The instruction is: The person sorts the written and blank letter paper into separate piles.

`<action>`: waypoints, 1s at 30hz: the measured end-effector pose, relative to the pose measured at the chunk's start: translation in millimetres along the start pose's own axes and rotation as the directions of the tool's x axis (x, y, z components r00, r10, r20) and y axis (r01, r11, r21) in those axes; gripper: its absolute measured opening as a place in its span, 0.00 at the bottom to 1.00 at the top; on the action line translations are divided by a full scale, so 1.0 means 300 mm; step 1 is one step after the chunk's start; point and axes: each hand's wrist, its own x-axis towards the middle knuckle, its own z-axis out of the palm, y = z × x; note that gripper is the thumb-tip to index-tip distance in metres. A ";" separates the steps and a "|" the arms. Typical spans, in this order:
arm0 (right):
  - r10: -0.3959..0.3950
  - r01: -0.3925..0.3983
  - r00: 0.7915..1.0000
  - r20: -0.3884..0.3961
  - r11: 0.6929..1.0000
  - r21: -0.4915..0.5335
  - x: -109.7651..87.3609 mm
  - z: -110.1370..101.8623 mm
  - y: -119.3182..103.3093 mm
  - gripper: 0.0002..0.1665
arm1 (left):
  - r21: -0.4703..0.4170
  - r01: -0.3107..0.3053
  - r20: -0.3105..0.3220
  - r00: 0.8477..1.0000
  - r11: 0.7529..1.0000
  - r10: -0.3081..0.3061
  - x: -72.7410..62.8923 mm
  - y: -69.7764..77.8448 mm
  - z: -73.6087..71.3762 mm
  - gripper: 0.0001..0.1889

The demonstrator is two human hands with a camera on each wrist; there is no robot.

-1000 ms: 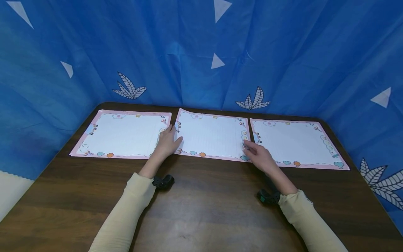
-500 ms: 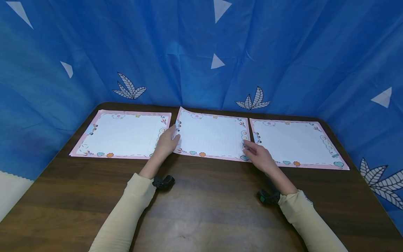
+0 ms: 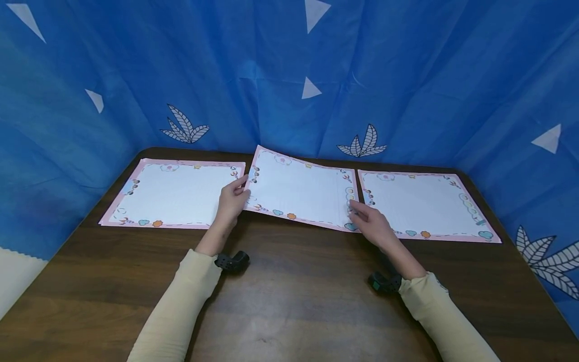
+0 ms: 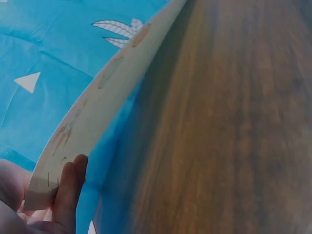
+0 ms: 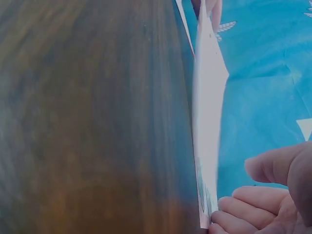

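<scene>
In the head view the middle sheet of paper, white with a pink patterned border, has its left side lifted off the table and bent. My left hand pinches its left edge between thumb and fingers; the left wrist view shows the underside of the paper curving up from the fingers. At the sheet's right edge rests my right hand. In the right wrist view its thumb stands apart from the paper, while the fingertips touch the edge.
A matching sheet, apparently stacked on others, lies to the left, and another sheet to the right. The brown wooden table carries them. Behind it hangs a blue curtain with white triangles and leaves.
My left hand has gripped the middle sheet's left edge and raised it, moving slightly up and left. The right hand has hardly moved.
</scene>
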 end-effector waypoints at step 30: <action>0.112 -0.025 0.970 -0.218 0.930 0.367 -0.001 -0.007 0.001 0.32 | -0.320 0.134 -0.012 0.989 0.938 -0.146 -0.016 0.055 -0.012 0.24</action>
